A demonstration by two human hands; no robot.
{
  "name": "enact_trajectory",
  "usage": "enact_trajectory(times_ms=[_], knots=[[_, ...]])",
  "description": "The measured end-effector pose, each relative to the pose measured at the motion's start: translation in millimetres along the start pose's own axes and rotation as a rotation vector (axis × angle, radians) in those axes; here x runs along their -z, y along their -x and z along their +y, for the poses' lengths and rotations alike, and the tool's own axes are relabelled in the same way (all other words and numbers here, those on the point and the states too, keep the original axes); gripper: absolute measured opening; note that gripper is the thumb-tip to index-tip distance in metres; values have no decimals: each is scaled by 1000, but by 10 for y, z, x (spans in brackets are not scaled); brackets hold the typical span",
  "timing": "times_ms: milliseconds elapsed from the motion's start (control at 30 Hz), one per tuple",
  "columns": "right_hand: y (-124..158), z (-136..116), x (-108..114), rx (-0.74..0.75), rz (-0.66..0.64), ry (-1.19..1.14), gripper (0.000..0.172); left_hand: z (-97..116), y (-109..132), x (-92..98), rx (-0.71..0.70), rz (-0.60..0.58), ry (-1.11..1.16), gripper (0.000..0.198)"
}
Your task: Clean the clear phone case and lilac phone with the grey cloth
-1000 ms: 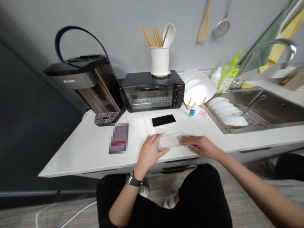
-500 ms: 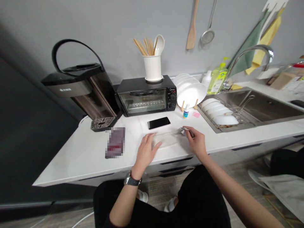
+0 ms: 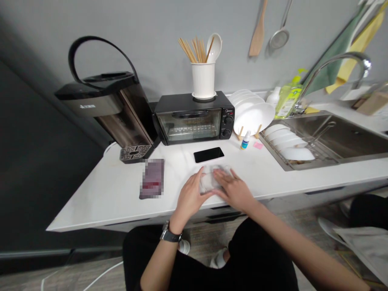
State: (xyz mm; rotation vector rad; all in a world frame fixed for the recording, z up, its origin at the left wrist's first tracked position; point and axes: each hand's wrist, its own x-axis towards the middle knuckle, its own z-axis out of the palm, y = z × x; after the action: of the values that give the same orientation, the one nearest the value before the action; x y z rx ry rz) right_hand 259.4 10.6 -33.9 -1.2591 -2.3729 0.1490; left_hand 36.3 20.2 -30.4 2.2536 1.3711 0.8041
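Note:
A clear, crinkled plastic bag or film (image 3: 206, 182) lies on the white counter (image 3: 103, 202) near its front edge; I cannot tell which. My left hand (image 3: 191, 193), with a watch on its wrist, rests at the bag's left side, thumb and fingers apart. On top of the bag, my right hand (image 3: 235, 189) lies with its fingers stretched out and slightly blurred. The two thumbs come close together at the near side. Just behind the hands is a black phone (image 3: 209, 154), lying flat.
A purple, pixelated item (image 3: 153, 178) lies left. Behind stand a water dispenser (image 3: 121, 117), a toaster oven (image 3: 194, 121) and white plates (image 3: 254, 117). A small spray bottle (image 3: 245, 140) and pink note (image 3: 258, 145) are right, before the sink (image 3: 348, 133). Another person's leg shows lower right.
My right hand has moved left from the bag's right end, where it pinched a greyish part, onto the bag beside my left hand. The bag now looks shorter. The view has shifted slightly.

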Motion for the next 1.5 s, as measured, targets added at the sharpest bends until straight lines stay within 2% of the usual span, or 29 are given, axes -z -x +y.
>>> enact_trajectory(times_ms=[67, 133, 233, 300, 367, 433, 533, 633, 700, 800, 867, 933, 1000, 1100, 1167, 1267, 1333, 1400, 1500], knots=[[32, 156, 41, -121, 66, 84, 59, 17, -10, -12, 18, 13, 9, 99], [38, 114, 8, -162, 97, 101, 64, 19, -25, -25, 33, 18, 12, 100], [-40, -192, -112, -32, 38, -11, 75, -11, -34, -25, 38, 7, 7, 93], [-106, -303, -139, 74, -39, -97, 73, -31, -28, -7, 36, -3, 3, 89], [-121, -223, -88, 89, -70, -107, 63, -32, -23, 13, 40, 1, -2, 89], [-71, -44, -2, -1, -40, -39, 56, -16, -29, 20, 40, 16, -9, 92], [27, 33, 45, -119, 27, 37, 64, 7, -56, -2, 36, 43, -21, 96], [-9, -204, -48, 10, -29, -75, 85, -5, -73, -31, 48, 47, -29, 89], [-99, -297, -91, 89, -83, -150, 80, -21, -65, -34, 38, 31, -30, 83], [-157, -89, -21, 34, -77, -98, 64, -20, -40, -20, 12, 18, -44, 83], [-77, 151, 71, -55, -34, -1, 62, -1, -34, -15, 22, 27, -52, 87], [60, 260, 123, -120, 11, 71, 65, 15, -44, -20, 39, 28, -50, 91], [162, 149, 92, -108, 20, 70, 73, 13, -63, -33, 42, 25, -48, 93], [99, -226, -42, 36, -59, -71, 87, -27, -82, -48, 20, 20, -47, 86], [-42, -355, -84, 79, -91, -141, 80, -57, -77, -48, -5, 12, -41, 82], [-155, -170, -1, 58, -101, -114, 64, -68, -54, -39, -20, 16, -40, 82], [-84, 66, 87, -9, -72, -19, 61, -49, -49, -39, -7, 29, -49, 85], [57, 191, 123, -108, -9, 80, 64, -23, -58, -47, 14, 32, -63, 88], [185, 11, 21, -137, 46, 96, 79, -9, -87, -62, 22, 27, -86, 90]])
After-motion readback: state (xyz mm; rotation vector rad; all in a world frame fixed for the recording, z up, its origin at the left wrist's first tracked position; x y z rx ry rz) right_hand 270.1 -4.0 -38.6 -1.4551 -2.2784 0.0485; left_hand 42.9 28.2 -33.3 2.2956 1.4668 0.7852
